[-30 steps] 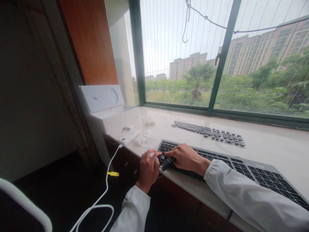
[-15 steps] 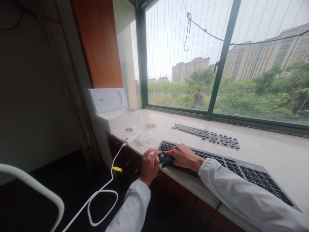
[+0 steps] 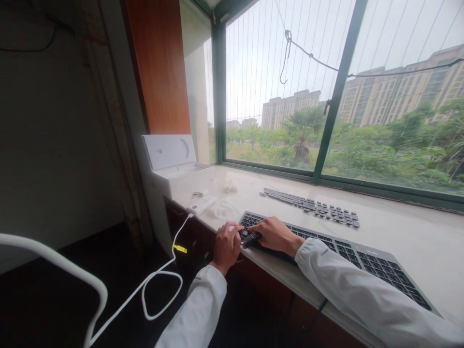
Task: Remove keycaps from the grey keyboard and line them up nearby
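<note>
Pale sill [image 3: 409,234]; at six o'clock: left hand [image 3: 226,246] fingers unclear, right hand [image 3: 273,234] clamped on black object [image 3: 251,240]; slip may scratch keyboard [image 3: 386,270].

We see a pale, shiny counter [image 3: 395,233]. Directly on it we find a dark keyboard [image 3: 348,248] along the front edge, loose keycaps [image 3: 308,205] behind, an open white box [image 3: 190,181] and crumpled plastic [image 3: 224,211].

Grey-and-black keyboard [image 3: 348,249], yellow cable tag [image 3: 180,249]
</note>
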Demonstrator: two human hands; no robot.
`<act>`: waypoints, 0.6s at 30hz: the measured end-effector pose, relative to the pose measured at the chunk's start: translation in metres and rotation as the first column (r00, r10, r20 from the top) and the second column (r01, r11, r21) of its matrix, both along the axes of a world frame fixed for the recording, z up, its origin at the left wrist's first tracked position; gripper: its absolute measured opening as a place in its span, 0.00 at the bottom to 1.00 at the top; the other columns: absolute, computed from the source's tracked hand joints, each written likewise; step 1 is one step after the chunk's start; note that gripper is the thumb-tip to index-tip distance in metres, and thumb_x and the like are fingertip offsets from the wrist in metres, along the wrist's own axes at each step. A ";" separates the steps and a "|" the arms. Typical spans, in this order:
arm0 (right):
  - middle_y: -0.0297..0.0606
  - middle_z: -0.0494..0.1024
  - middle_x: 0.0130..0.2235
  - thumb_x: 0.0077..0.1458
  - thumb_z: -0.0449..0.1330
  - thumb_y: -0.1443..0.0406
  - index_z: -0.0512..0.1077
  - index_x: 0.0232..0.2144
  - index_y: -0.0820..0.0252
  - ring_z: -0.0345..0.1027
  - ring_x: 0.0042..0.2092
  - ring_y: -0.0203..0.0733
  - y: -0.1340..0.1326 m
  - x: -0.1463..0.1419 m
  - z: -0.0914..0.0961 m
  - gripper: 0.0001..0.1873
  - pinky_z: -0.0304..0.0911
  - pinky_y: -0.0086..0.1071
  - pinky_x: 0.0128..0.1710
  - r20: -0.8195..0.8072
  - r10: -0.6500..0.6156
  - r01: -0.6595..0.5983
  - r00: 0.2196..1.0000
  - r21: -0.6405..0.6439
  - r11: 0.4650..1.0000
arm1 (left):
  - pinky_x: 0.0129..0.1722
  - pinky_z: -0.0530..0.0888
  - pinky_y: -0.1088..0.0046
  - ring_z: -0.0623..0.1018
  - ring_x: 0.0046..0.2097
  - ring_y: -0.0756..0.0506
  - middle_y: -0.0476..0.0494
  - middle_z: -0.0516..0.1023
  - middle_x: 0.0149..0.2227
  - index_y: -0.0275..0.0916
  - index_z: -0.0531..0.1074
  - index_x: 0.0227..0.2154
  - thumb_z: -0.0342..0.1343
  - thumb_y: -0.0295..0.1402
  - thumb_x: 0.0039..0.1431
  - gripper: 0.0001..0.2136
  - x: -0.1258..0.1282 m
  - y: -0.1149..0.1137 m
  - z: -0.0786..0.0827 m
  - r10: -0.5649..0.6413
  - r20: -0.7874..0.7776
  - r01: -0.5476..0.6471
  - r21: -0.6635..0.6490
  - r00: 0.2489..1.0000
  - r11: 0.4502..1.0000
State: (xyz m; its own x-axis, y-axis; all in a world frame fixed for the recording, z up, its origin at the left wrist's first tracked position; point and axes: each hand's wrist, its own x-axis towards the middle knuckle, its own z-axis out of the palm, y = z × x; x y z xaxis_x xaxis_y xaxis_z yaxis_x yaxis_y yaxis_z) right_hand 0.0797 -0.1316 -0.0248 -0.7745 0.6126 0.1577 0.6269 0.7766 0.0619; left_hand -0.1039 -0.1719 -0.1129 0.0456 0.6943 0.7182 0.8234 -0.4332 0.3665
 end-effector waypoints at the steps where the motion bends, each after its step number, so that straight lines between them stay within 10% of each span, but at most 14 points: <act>1: 0.39 0.81 0.37 0.47 0.54 0.70 0.77 0.42 0.54 0.74 0.39 0.42 0.000 0.000 0.000 0.20 0.59 0.29 0.37 0.006 -0.007 0.007 1.000 0.001 1.000 | 0.47 0.68 0.64 0.71 0.45 0.44 0.43 0.72 0.44 0.41 0.74 0.43 0.44 0.26 0.62 0.14 0.000 0.000 0.000 0.000 0.000 0.000 0.001 1.000 1.000; 11: 0.40 0.81 0.37 0.46 0.56 0.69 0.77 0.46 0.53 0.74 0.40 0.44 0.000 0.002 0.004 0.24 0.60 0.29 0.38 -0.005 -0.038 0.038 0.999 0.011 0.999 | 0.47 0.70 0.64 0.72 0.44 0.44 0.43 0.72 0.43 0.41 0.74 0.42 0.44 0.25 0.61 0.14 0.001 -0.003 0.003 0.000 -0.004 0.000 0.018 1.000 1.000; 18: 0.39 0.81 0.36 0.48 0.54 0.71 0.77 0.46 0.55 0.74 0.38 0.42 0.011 0.013 0.021 0.23 0.61 0.29 0.39 -0.310 -0.132 0.146 0.941 0.022 0.989 | 0.50 0.68 0.63 0.72 0.48 0.43 0.41 0.74 0.43 0.38 0.68 0.45 0.43 0.26 0.62 0.12 0.000 -0.001 0.000 -0.014 0.061 0.012 0.036 0.998 0.999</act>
